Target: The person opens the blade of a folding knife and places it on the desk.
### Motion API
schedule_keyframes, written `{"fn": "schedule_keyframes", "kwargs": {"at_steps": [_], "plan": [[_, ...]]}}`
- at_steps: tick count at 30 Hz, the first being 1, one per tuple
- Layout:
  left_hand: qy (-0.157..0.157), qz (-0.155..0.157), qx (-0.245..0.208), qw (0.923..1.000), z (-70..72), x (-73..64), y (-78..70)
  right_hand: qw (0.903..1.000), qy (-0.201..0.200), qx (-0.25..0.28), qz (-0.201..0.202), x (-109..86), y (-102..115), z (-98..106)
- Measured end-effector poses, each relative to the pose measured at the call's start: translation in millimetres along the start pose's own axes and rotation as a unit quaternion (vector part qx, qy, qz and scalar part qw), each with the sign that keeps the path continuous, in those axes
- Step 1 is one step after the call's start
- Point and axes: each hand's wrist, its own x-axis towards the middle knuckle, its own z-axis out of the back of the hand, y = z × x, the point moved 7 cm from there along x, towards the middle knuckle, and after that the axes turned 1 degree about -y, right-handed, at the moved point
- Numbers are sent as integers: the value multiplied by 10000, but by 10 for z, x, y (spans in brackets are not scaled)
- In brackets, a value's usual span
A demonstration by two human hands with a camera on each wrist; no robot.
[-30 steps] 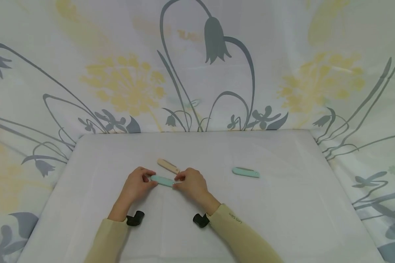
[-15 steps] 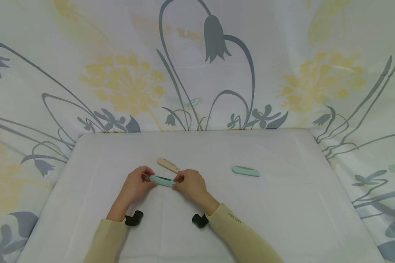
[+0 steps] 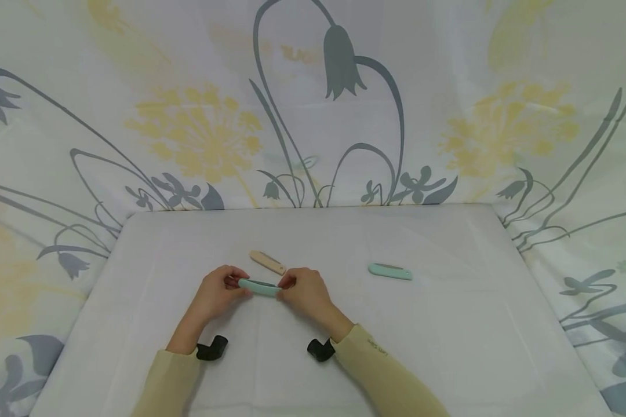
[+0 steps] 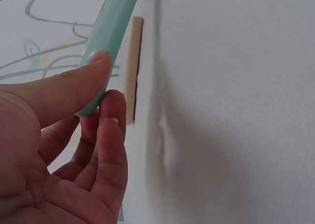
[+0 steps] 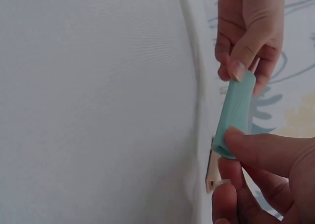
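A mint-green folding knife (image 3: 259, 287), its blade folded into the handle, is held level between both hands close over the table. My left hand (image 3: 216, 294) pinches its left end between thumb and fingers. At the other end, my right hand (image 3: 309, 296) grips it the same way. In the right wrist view, the handle (image 5: 233, 106) runs from one thumb to the other, a slot showing at its near end. Just behind the hands lies a tan folding knife (image 3: 268, 262), folded too, its right end right by my right fingers.
A second mint-green folding knife (image 3: 390, 271) lies folded on the white-covered table (image 3: 448, 324), to the right. Flower-printed cloth (image 3: 313, 127) rises behind the table and along both sides. Each wrist carries a small black camera (image 3: 320, 350).
The held knife has rolled between my fingers: its broad side faced up earlier, and now its dark slotted edge shows along the top. Both hands stay in nearly the same place.
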Motion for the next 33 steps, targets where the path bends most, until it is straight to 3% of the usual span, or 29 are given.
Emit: {"fn": "schedule_keyframes", "kwargs": {"at_steps": [7, 20, 33], "plan": [[130, 120, -826, 9964, -40, -52, -81, 9993, -15, 240, 269, -37, 49, 129], [42, 287, -2334, 9720, -211, -156, -317, 9985, -72, 476, 245, -184, 49, 465], [226, 211, -2736, 9614, -560, -199, -505, 9927, -627, 927, 443, -450, -148, 781]]}}
